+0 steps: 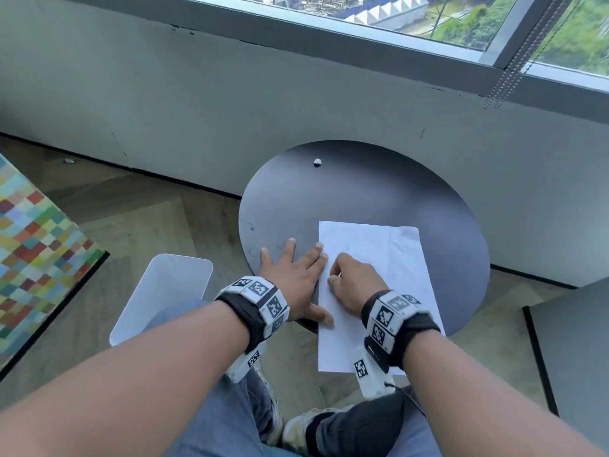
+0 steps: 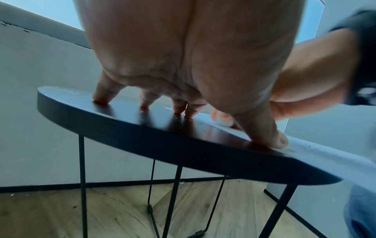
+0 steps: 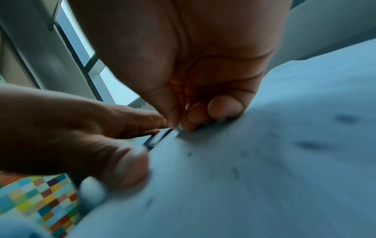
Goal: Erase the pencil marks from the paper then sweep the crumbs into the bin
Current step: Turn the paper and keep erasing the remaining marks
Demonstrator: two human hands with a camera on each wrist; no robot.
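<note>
Head view: left hand (image 1: 294, 279) lay flat, fingers spread, pinning the left edge of the paper (image 1: 395, 255) on the round black table (image 1: 362, 192) at frame centre; right hand (image 1: 354, 282) was curled on the sheet, white bin (image 1: 164, 291) at lower left. Left wrist: fingertips (image 2: 100, 98) pressed the tabletop. Right wrist: thumb and fingers pinched something small against the paper; can't tell what.

r hand (image 3: 195, 90) fingers (image 3: 224, 107) on paper (image 3: 254, 169)

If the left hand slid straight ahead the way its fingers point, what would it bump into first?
Probably nothing soon. The left hand lies flat, fingers spread, on the table; ahead is bare dark tabletop. The small white piece sits further on, perhaps slightly right of that line, then the wall.
</note>
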